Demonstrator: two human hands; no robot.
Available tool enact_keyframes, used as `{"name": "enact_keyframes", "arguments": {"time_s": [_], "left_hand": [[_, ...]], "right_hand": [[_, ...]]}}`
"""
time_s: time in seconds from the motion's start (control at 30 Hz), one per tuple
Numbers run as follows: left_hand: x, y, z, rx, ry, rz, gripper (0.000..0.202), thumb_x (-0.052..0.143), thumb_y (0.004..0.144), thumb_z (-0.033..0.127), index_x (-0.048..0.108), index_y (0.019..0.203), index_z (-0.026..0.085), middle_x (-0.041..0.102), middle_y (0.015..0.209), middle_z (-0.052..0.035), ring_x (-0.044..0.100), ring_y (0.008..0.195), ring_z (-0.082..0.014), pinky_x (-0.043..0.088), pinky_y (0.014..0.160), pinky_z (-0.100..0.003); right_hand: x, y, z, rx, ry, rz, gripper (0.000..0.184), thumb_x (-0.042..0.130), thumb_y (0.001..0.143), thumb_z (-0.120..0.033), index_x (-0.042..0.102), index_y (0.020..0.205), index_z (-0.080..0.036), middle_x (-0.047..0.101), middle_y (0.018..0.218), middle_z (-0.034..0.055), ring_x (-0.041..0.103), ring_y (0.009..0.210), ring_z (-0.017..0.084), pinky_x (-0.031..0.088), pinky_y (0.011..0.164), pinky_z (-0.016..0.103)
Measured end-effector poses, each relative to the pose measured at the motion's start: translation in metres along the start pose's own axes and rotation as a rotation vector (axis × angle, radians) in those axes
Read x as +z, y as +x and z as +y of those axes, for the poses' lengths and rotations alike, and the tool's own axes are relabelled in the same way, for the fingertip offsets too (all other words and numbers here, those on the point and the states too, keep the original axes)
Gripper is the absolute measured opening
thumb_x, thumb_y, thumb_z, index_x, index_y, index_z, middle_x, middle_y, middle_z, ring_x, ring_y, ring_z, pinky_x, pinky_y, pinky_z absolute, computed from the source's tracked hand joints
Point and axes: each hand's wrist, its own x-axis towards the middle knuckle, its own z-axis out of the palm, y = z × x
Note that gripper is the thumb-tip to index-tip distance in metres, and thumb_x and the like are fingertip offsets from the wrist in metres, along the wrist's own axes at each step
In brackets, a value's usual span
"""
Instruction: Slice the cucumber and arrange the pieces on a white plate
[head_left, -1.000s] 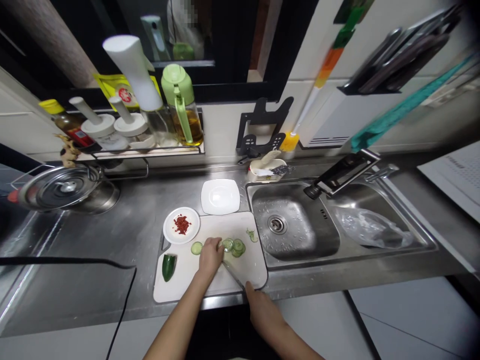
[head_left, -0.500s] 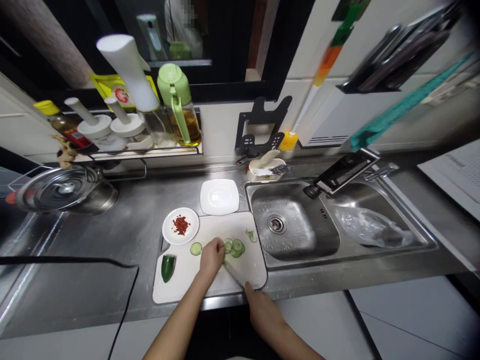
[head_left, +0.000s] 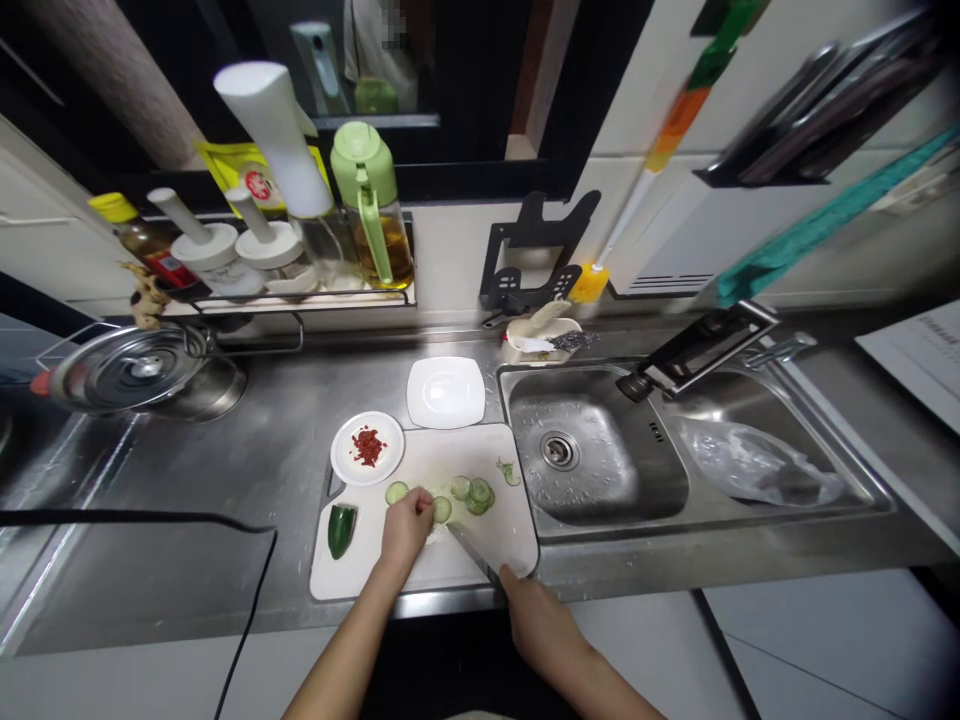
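A white cutting board (head_left: pixel 375 570) lies on the steel counter. My left hand (head_left: pixel 407 527) is over its middle, fingers pinched together right beside a thin cucumber slice (head_left: pixel 442 510); what they hold, if anything, is hidden. My right hand (head_left: pixel 541 620) grips the handle of a kitchen knife (head_left: pixel 471 549) at the board's front edge. The blade points up and left toward that slice. Several overlapping cucumber slices (head_left: pixel 478 494) lie to the right, and another cucumber piece (head_left: pixel 396 492) is partly behind my left hand. A dark green cucumber chunk (head_left: pixel 341 530) rests at the board's left.
A round plate (head_left: pixel 345 470) with chopped red bits overlaps the board's back left corner. Behind the board is a square white plate (head_left: pixel 445 391). Peel scraps (head_left: pixel 508 471) lie near the sink (head_left: pixel 600 440). A lidded pot (head_left: pixel 217 390) stands left, below the condiment rack (head_left: pixel 300 300).
My left hand has moved left and slightly toward me, and a single cucumber slice now shows by its fingertips. The knife has moved slightly right. The whole view has shifted a little.
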Motion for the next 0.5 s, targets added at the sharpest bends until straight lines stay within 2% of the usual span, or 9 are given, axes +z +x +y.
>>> {"name": "enact_keyframes", "arguments": {"time_s": [0.17, 0.33, 0.5], "left_hand": [[0.001, -0.003, -0.004, -0.043, 0.037, 0.034, 0.010, 0.053, 0.074, 0.019, 0.063, 0.071, 0.020, 0.061, 0.059, 0.0033, 0.055, 0.059, -0.0105, 0.035, 0.060, -0.020], [0.004, -0.003, -0.007, -0.036, 0.061, 0.069, 0.013, 0.052, 0.076, 0.020, 0.065, 0.075, 0.021, 0.066, 0.066, 0.0007, 0.057, 0.063, -0.0123, 0.035, 0.062, -0.021], [0.005, -0.002, -0.008, -0.049, 0.107, 0.070, 0.013, 0.053, 0.077, 0.021, 0.065, 0.074, 0.021, 0.066, 0.067, -0.0005, 0.058, 0.064, -0.0133, 0.034, 0.063, -0.022]], "right_hand": [[-0.007, 0.006, -0.015, 0.005, -0.025, -0.025, 0.061, 0.030, 0.077, 0.004, 0.040, 0.135, -0.011, 0.066, 0.103, 0.0156, 0.062, 0.097, 0.023, 0.045, 0.077, 0.028], [-0.011, 0.016, -0.034, 0.014, -0.046, -0.022, 0.060, 0.029, 0.077, 0.005, 0.041, 0.134, -0.008, 0.065, 0.104, 0.0175, 0.061, 0.099, 0.024, 0.045, 0.079, 0.029], [-0.009, 0.019, -0.038, 0.012, -0.052, 0.001, 0.056, 0.027, 0.081, 0.004, 0.040, 0.135, -0.005, 0.065, 0.103, 0.0196, 0.062, 0.097, 0.024, 0.045, 0.080, 0.029]]}}
